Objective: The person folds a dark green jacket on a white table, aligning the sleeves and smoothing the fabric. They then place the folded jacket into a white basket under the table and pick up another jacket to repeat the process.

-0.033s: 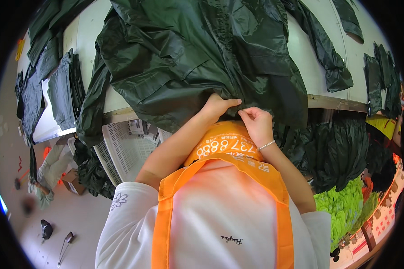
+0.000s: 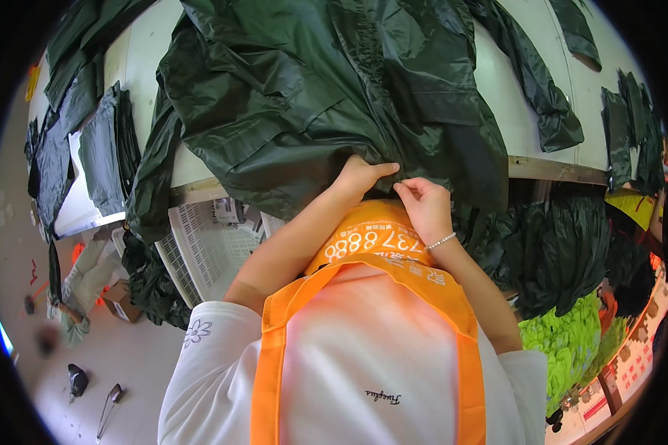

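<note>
A dark green rain jacket (image 2: 274, 111) with a shiny coated surface lies spread over the table, its hem hanging past the near edge toward me. Down its front runs a zip (image 2: 372, 111), which ends at the hem between my hands. My left hand (image 2: 362, 179) grips the hem just left of the zip, thumb on top and the other fingers largely hidden. Close beside it, my right hand (image 2: 429, 209) pinches the zip's lower end between thumb and fingertips. The small part inside that pinch is covered by the fingers.
The white table (image 2: 523, 104) carries folded dark garments (image 2: 107, 152) at left and more at right (image 2: 622, 133). White plastic crates (image 2: 211, 248) stand below its edge. Dark garments (image 2: 564, 245) and bright green cloth (image 2: 568, 345) are heaped at lower right. Another person (image 2: 89, 278) is at far left.
</note>
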Available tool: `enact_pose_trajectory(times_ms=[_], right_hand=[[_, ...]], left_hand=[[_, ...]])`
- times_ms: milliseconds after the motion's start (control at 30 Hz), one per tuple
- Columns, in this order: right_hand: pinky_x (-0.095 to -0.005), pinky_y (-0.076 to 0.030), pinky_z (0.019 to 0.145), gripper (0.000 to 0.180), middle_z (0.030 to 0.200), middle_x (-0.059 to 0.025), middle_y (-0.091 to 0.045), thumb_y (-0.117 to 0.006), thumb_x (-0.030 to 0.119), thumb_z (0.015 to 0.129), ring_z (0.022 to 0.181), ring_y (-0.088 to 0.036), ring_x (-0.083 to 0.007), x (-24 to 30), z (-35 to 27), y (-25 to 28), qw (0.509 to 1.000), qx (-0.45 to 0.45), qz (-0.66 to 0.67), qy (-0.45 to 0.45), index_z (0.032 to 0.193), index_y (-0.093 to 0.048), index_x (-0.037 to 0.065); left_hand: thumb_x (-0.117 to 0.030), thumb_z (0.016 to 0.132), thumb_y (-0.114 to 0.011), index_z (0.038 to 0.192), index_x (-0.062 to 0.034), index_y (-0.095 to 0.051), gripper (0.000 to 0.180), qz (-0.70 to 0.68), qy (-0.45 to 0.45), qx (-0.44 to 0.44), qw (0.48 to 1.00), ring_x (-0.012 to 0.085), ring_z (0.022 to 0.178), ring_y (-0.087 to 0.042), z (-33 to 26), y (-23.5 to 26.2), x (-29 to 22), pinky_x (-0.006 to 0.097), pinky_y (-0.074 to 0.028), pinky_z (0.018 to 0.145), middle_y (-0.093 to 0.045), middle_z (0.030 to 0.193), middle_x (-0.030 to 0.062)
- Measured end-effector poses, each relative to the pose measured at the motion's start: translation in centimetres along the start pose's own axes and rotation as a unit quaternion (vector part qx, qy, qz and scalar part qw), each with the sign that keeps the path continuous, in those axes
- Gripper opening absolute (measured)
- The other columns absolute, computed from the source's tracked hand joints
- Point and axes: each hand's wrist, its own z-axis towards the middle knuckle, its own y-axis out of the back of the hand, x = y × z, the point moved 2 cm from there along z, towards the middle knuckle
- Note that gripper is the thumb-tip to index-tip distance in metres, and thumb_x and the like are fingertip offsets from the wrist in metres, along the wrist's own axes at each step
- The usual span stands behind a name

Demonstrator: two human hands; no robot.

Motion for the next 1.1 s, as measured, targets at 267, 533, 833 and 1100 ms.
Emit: enact_pose_trajectory(times_ms=[267,533,833,1100], right_hand=[[-0.0290,-0.043,0.053,0.014,0.062,-0.0058,-0.051,-0.068,0.007,0.076,0.053,-0.052,-0.0184,1.4,-0.1,1.7,0.979,-0.046,-0.162,0.118,0.088,-0.060,0.004],[-0.0377,-0.047,0.066,0.011,0.085,-0.0105,-0.053,-0.064,0.004,0.076,0.078,-0.056,-0.0291,1.1,0.5,1.3,0.968,-0.044,-0.155,0.191,0.083,-0.055,0.003],[-0.0213,-0.044,0.067,0.007,0.079,-0.0022,-0.057,-0.061,0.002,0.083,0.070,-0.053,-0.0085,-1.5,1.4,2.0,0.982,0.091,0.166,-0.016,0.089,-0.057,0.000],[-0.0317,-0.047,0.075,0.012,0.085,-0.0122,-0.056,-0.057,0.003,0.078,0.078,-0.056,-0.0269,2.0,0.4,2.7,0.961,-0.068,-0.148,0.225,0.089,-0.058,0.000]], left_hand=[[-0.002,0.075,-0.069,0.097,0.0028,-0.063,0.024,-0.042,0.021,0.009,0.999,0.0155,0.080,-0.061,-0.3,-0.7,-0.3,0.027,-0.049,0.072,-0.066,0.093,0.0083],[0.001,0.069,-0.074,0.102,0.0039,-0.060,0.036,0.034,-0.007,0.040,0.999,0.0159,0.086,-0.061,-1.5,-1.2,-1.2,0.030,-0.049,0.076,-0.064,0.097,0.0084],[0.007,0.071,-0.069,0.111,0.0032,-0.052,0.044,0.036,-0.008,0.108,0.994,0.0202,0.088,-0.062,-1.3,-0.6,-1.3,0.032,-0.052,0.080,-0.063,0.100,0.0107],[-0.001,0.071,-0.072,0.112,0.0022,-0.054,0.045,0.111,-0.024,0.069,0.991,0.0185,0.092,-0.059,-1.1,-1.1,-0.9,0.033,-0.049,0.080,-0.061,0.105,0.0077]])
